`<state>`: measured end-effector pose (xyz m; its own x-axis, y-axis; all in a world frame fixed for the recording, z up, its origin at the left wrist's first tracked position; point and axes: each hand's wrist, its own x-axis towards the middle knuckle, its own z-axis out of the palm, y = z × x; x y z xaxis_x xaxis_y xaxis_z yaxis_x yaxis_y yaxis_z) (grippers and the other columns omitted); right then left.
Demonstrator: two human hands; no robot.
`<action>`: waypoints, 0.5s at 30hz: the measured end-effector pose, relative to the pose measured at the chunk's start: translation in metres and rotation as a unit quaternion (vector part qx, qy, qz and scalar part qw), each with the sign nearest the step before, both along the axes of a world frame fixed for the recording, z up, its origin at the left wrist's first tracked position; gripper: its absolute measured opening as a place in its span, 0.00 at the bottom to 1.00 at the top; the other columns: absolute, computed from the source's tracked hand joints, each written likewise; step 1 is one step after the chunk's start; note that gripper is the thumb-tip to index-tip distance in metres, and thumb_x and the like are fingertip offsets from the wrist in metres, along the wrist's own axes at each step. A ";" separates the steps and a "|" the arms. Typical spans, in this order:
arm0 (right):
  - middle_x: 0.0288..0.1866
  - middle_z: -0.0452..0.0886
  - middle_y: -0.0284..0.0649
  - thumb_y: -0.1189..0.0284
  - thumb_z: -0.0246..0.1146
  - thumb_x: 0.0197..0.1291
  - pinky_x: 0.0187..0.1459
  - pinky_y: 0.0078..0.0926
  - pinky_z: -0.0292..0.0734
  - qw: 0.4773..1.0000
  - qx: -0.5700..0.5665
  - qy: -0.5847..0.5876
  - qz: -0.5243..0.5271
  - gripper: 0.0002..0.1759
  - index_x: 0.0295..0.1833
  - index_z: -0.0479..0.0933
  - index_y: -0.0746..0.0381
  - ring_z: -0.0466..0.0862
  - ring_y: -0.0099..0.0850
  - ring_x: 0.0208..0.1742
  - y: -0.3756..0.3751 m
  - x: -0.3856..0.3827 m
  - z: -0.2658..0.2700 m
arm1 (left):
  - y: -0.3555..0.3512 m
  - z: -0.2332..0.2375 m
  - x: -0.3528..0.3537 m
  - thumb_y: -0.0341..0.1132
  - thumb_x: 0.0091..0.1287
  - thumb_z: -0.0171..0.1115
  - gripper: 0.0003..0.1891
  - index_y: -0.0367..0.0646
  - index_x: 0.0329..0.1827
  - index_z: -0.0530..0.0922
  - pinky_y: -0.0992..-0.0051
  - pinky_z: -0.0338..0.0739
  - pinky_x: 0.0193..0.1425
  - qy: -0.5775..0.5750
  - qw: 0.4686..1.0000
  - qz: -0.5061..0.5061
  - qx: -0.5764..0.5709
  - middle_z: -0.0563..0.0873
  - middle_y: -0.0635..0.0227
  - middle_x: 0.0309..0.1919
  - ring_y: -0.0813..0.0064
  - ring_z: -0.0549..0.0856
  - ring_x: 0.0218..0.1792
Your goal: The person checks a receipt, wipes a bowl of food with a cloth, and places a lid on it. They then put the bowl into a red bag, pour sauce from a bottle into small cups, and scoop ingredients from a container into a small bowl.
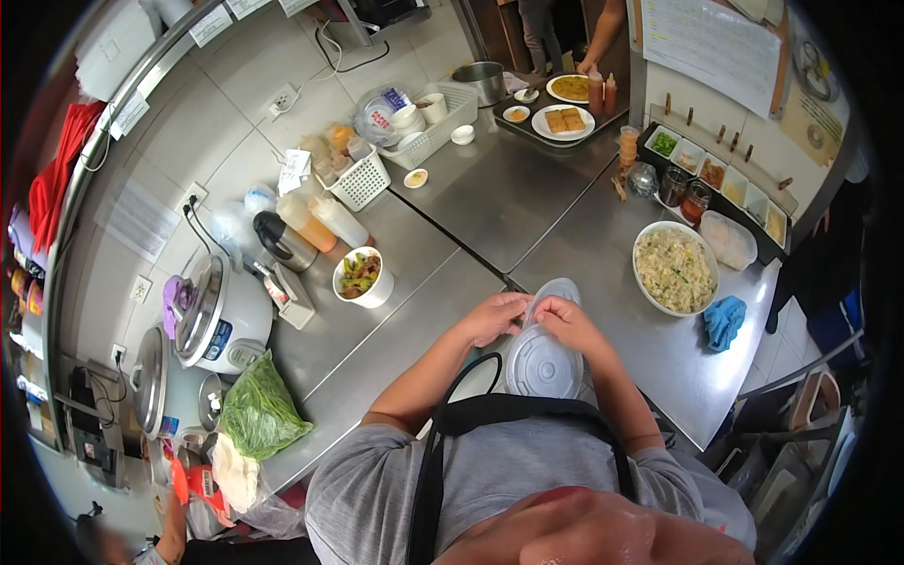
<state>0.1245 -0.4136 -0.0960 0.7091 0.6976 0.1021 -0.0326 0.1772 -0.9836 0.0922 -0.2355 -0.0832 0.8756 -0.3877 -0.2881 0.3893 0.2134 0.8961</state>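
Note:
Close to my body, my left hand (496, 318) pinches the edge of a clear round plastic lid (557, 288). My right hand (563, 323) has its fingers bent onto the same lid, which stands tilted up between the hands. Below them, against my apron, is another clear plastic lid (544, 365) with raised rings; whether it tops a stack cannot be made out. Ahead to the left stands a white paper bowl (377, 290) of meat and green vegetables, uncovered. A large white bowl of fried rice (676, 268) sits to the right.
Rice cookers (243, 311), a bag of greens (265, 407) and sauce bottles (339, 219) line the left. A tray (603, 130) with plated food lies at the back, a co-worker's hand (588, 66) beside it. Topping containers (733, 193) and a blue cloth (724, 323) are right.

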 end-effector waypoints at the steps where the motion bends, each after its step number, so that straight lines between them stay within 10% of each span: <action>1: 0.23 0.69 0.24 0.74 0.52 0.55 0.23 0.10 0.59 1.000 -0.004 0.000 0.000 0.03 0.31 0.70 0.60 0.64 0.12 0.22 0.000 0.000 0.000 | 0.000 0.000 0.000 0.37 0.63 0.45 0.15 0.39 0.50 0.68 0.78 0.70 0.40 0.003 1.000 -0.003 -0.011 0.74 0.69 0.38 0.80 0.73 0.39; 15: 0.20 0.72 0.29 0.70 0.57 0.50 0.24 0.16 0.64 0.982 -0.138 -0.130 -0.028 0.07 0.26 0.71 0.62 0.69 0.16 0.23 -0.003 -0.003 -0.017 | -0.014 0.000 -0.008 0.32 0.60 0.50 0.09 0.40 0.42 0.68 0.83 0.72 0.37 0.018 0.999 0.045 0.001 0.74 0.70 0.35 0.84 0.74 0.34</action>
